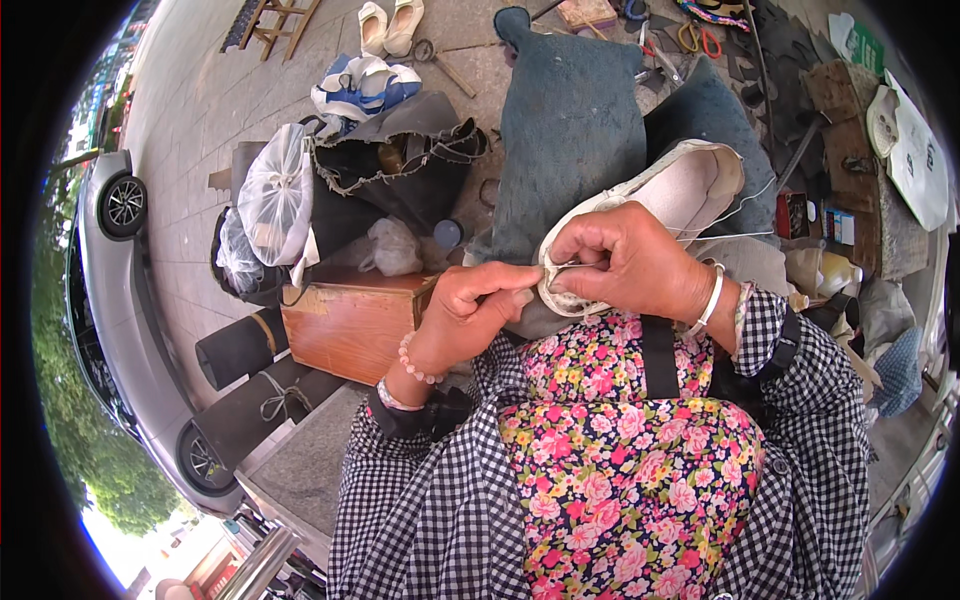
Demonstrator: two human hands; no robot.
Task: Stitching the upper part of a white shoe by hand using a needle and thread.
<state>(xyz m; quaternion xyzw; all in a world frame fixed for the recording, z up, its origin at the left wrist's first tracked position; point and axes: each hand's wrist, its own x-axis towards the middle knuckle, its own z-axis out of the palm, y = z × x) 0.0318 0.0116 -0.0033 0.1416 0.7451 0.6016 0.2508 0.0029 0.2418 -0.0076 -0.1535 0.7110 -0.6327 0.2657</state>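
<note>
A white slip-on shoe rests tilted over blue-grey cloth, its near end close to my body. My left hand reaches in from the left, with thumb and forefinger pinched at the shoe's near rim. Right beside it, my right hand is closed in a pinch over the same end. A thin pale strand shows between the fingertips. White thread trails out to the right from behind my right hand and loops over the cloth. Whether a needle is in my fingers is too small to tell.
Left of my hands stand a brown wooden box, a dark open bag and a white plastic bag. Scissors lie at the far right. A wooden crate stands right. Beige shoes sit far ahead; a car is parked left.
</note>
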